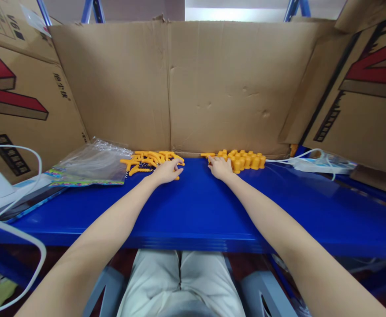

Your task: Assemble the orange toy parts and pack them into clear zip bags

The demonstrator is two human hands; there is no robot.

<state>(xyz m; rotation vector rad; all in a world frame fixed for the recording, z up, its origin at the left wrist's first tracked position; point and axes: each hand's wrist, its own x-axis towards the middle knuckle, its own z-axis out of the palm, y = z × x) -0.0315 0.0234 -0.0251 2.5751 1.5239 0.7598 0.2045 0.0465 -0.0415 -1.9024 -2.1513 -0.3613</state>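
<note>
Head view: yellow branched pieces (153,156) and yellow cylinders (247,162) looked light and stiff

A broad blue table (193,211) ran beneath both hands, and a tall cardboard panel (232,88) stood beyond them. To the left of the left hand (168,171) lay a clear plastic bag (94,160).

The left hand rested at the right end of the branched pieces, a loose, overlapping heap. Its thumb and fingers were slightly apart; whether they gripped a piece, I could not tell. The pieces seemed to be hard plastic, probably smooth and sturdy but apt to snag on one another; a stem, clear of the forks, seemed the surest hold.

The right hand (221,167) was at the left end of the cylinders, its fingers bent down; I could not tell whether they held anything. The cylinders appeared to stand in a close cluster, rigid and likely to topple if nudged; an outer one, pinched around its side, looked easiest to take.

A slim yellow piece (206,155) lay beside the right hand's fingertips. Dark coils (148,163) showed among the branched pieces, left of the left hand, probably springy and prone to catching
</note>
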